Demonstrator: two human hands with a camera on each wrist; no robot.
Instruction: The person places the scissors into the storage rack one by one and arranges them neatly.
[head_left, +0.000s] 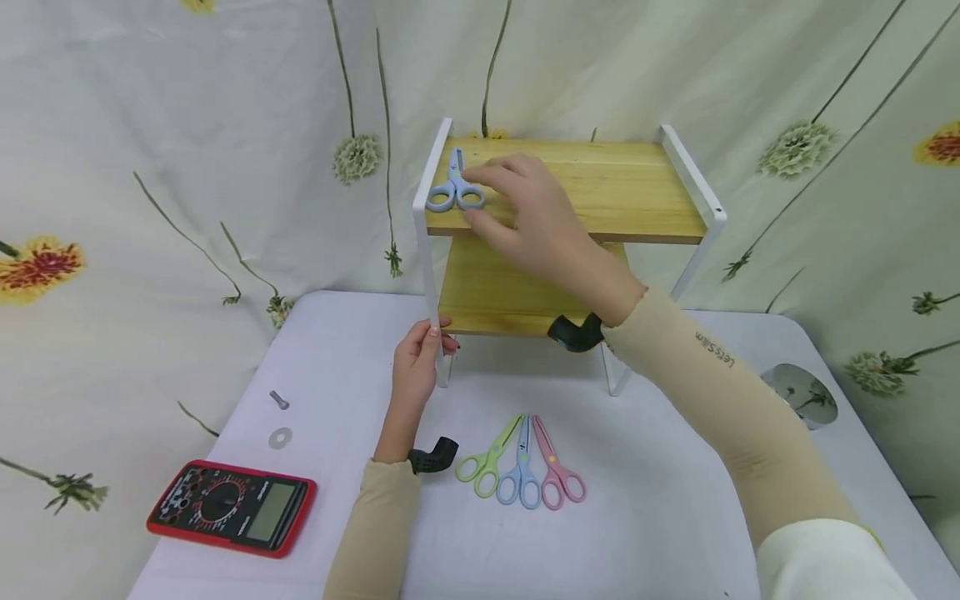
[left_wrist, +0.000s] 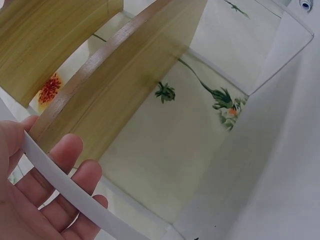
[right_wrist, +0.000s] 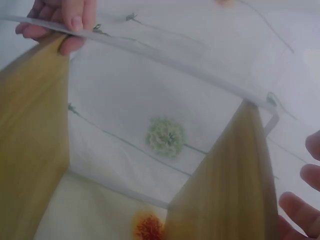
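Note:
A small two-tier shelf with wooden boards [head_left: 600,183] and white side frames [head_left: 693,183] stands at the back of the table. My left hand [head_left: 416,362] grips its left front upright [left_wrist: 75,192] beside the lower board [head_left: 517,292], fingers curled round the white bar. Blue scissors [head_left: 456,177] lie at the left end of the top board, blades pointing back. Right beside them is my right hand [head_left: 536,212], thumb and fingers parted and loosely bent. Its fingers [right_wrist: 300,210] hold nothing that shows; whether a fingertip touches the scissors is unclear.
On the table before the shelf lie green scissors [head_left: 491,457], a second blue pair [head_left: 523,457] and pink scissors [head_left: 552,460]. At left are a red-cased multimeter [head_left: 232,507], a washer [head_left: 281,437] and a bolt [head_left: 279,400]. A shiny round object [head_left: 802,392] sits at right.

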